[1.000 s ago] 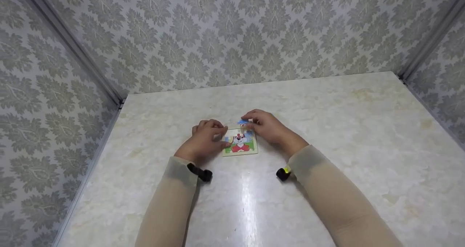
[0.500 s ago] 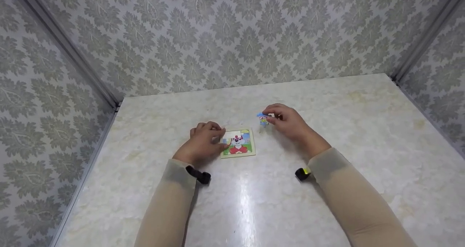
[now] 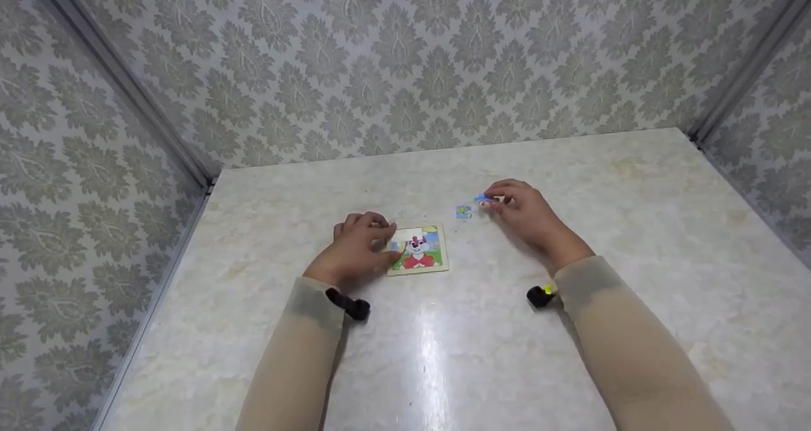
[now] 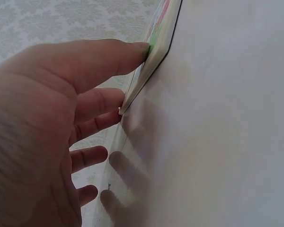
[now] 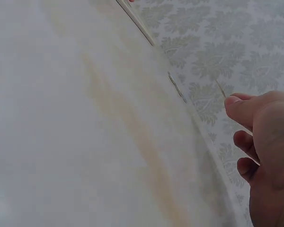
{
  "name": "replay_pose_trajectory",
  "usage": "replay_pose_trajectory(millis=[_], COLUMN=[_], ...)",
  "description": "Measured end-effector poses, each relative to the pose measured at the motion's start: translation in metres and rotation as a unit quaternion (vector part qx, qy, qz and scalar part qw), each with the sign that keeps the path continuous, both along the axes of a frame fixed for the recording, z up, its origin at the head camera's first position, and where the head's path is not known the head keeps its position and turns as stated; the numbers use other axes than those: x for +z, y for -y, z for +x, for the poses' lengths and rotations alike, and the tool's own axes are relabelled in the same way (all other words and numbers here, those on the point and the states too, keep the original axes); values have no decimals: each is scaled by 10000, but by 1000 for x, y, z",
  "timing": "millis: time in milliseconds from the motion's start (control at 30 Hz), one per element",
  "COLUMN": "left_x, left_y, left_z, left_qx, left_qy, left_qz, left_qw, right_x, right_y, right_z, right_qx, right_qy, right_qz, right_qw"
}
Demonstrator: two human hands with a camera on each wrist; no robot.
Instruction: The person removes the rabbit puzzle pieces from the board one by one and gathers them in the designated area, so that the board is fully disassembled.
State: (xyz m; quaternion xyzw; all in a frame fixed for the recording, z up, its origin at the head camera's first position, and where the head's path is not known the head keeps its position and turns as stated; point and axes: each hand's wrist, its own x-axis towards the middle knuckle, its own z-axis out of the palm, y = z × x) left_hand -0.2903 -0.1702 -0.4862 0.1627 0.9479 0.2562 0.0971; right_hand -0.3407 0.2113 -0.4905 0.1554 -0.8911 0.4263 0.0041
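Observation:
A small square jigsaw puzzle (image 3: 418,261) with a cartoon animal in red lies flat in a pale frame, with a bare pale patch at its upper left. My left hand (image 3: 356,248) steadies it; in the left wrist view, the thumb (image 4: 109,59) presses on its face while two fingertips touch its edge. Farther right, my right hand (image 3: 526,218) pinches a blue-topped puzzle piece (image 3: 483,199) above the table. Only the thin edge of that held piece (image 5: 220,88) shows in the right wrist view. Just left of it, a blue and yellow-green puzzle piece (image 3: 464,212) lies on the table.
The marbled pale table (image 3: 253,241) runs back to a patterned wall (image 3: 405,63). Further patterned panels stand at left and right. A black wrist strap (image 3: 350,304) is on the left sleeve, and a black device (image 3: 540,296) sits by the right cuff.
My right hand has moved from the puzzle's upper right corner away to the right, carrying the piece. The loose piece on the table is now uncovered. My left hand stays on the puzzle.

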Motion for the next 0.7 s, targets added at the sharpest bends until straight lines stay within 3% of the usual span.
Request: replay_pose_trajectory(millis=[267,700], left_x=[-1,1], left_y=[1,1], left_z=[-1,1], left_qx=[-146,-195], left_qy=[-79,-179], left_qz=[1,36], left_qw=[9999,9996], right_x=[-8,-11], right_y=[-18,-22], right_z=[-8,-10], right_qx=[73,254], right_qy=[1,-35], right_qz=[244,595], right_qw=[9997,9979])
